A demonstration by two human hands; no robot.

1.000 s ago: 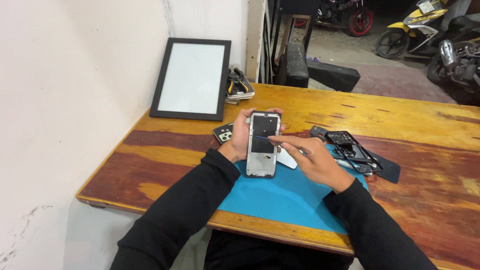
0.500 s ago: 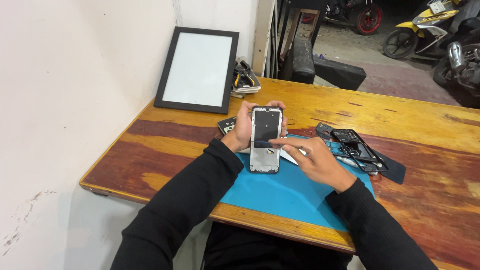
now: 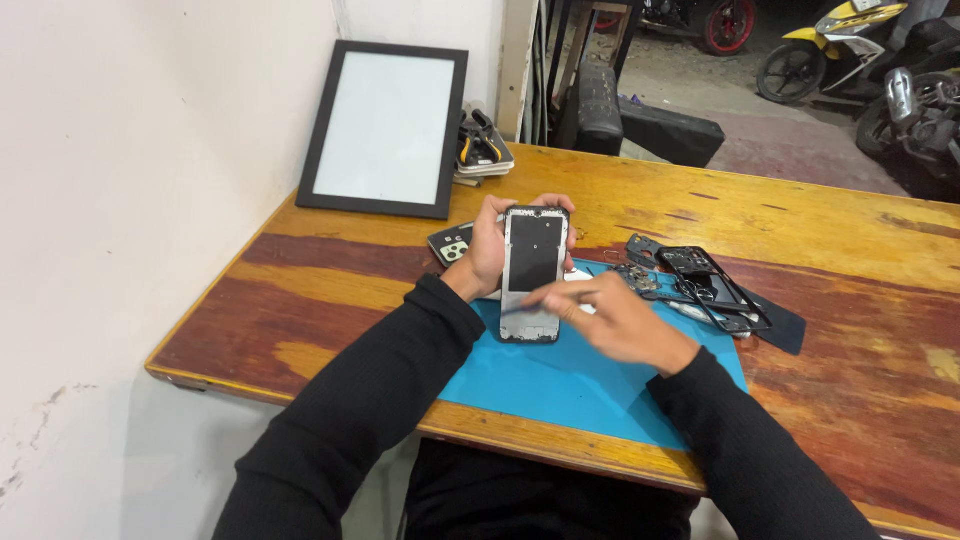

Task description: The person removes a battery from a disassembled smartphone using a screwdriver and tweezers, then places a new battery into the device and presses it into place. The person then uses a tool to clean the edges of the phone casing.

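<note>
Under your hands lies a long wooden table (image 3: 820, 230), orange and dark red in its grain, with a plain white wall close on your left and parked motorbikes (image 3: 880, 60) well beyond your fingertips. Past your left hand, a black-framed white panel (image 3: 385, 130) leans on that wall, a small stack of tools (image 3: 483, 150) just beside it. A blue work mat (image 3: 560, 380) sits beneath both wrists.

Your left hand (image 3: 487, 250) grasps the opened phone (image 3: 532, 275) by its upper edge, holding it tilted up over the mat. Your right hand (image 3: 615, 320) is blurred, fingers loosely curled at the phone's lower half; whether it pinches a tool, I cannot tell.

Judging by the scene, disassembly looks well along: a black phone frame (image 3: 710, 285) and loose parts (image 3: 640, 275) lie just right of your right hand, and a camera-backed cover (image 3: 452, 243) rests behind your left. The inner work appears unfinished.
</note>
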